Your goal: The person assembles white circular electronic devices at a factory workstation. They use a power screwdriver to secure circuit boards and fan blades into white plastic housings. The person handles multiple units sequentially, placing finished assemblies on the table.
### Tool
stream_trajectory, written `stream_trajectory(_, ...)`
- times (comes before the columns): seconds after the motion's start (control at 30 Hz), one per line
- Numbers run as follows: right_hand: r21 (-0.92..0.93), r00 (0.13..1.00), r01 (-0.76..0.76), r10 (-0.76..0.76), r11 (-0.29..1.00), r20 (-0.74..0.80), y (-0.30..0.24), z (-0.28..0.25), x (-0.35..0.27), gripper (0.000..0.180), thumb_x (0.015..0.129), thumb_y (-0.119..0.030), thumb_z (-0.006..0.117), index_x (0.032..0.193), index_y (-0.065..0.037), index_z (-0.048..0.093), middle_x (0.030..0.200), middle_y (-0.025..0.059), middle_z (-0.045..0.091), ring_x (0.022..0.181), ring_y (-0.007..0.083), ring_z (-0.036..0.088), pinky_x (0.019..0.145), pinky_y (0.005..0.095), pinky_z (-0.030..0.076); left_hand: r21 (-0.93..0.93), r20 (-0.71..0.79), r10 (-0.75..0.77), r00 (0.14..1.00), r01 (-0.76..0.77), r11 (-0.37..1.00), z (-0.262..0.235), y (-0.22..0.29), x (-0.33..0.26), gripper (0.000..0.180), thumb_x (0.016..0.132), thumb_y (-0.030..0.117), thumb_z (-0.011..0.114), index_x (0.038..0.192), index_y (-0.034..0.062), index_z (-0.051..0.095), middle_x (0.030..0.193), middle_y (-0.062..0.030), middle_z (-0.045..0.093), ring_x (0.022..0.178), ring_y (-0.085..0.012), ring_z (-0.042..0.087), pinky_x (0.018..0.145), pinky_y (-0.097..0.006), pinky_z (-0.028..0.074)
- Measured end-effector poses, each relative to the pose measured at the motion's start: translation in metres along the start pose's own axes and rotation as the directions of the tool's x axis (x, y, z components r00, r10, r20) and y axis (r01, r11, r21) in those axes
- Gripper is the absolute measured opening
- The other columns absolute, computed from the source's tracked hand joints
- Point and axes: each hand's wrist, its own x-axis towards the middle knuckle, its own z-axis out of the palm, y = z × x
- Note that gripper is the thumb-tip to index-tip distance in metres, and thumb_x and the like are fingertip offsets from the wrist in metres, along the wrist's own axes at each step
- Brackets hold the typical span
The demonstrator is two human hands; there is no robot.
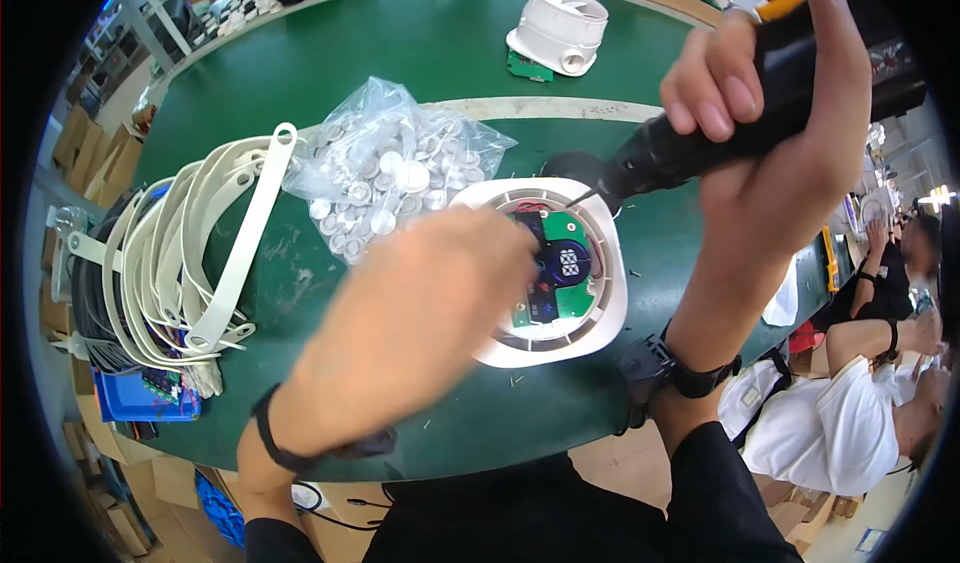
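My right hand is wrapped round a black electric screwdriver. Its thin bit slants down to the left, above the far rim of a white rounded-square housing. Inside the housing sits a green circuit board with a dark display showing lit digits. Red wires run along the board's far edge. My left hand reaches over the housing's left side with its fingers at the board. Motion smears those fingers, and I cannot make out whether they hold anything.
A clear bag of silvery round discs lies beyond my left hand. Curved cream-coloured straps are piled at the left, above a blue tray. A white cylindrical part stands far back. Loose screws lie nearby. People sit at the right.
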Motion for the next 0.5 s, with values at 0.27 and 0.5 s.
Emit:
stream_trajectory(0.27, -0.039, 0.997, -0.004, 0.007, 0.999, 0.081, -0.019, -0.069, -0.009, 0.029, 0.108, -0.033, 0.046, 0.109, -0.004, 0.053, 0.058, -0.0004, 0.039, 0.051, 0.0113, 0.039, 0.052, 0.0270, 0.037, 0.071, 0.213, 0.153, 0.965, -0.171, 0.983, -0.016, -0.039, 0.039, 0.015, 0.081, 0.002, 0.074, 0.095, -0.0026, 0.073, 0.088, -0.0159, 0.068, 0.080, -0.0354, 0.066, 0.071, -0.042, 0.052)
stream_trajectory(0.5, -0.099, 0.997, -0.075, 0.074, 0.992, -0.021, -0.019, -0.100, -0.008, 0.026, 0.104, -0.033, 0.055, 0.107, -0.007, 0.055, 0.057, 0.0005, 0.040, 0.049, 0.0116, 0.043, 0.050, 0.0269, 0.038, 0.210, 0.457, 0.225, 0.861, -0.350, 0.913, -0.026, -0.028, 0.059, 0.016, 0.081, 0.003, 0.070, 0.096, -0.0025, 0.068, 0.085, -0.0162, 0.064, 0.080, -0.0352, 0.064, 0.073, -0.042, 0.052)
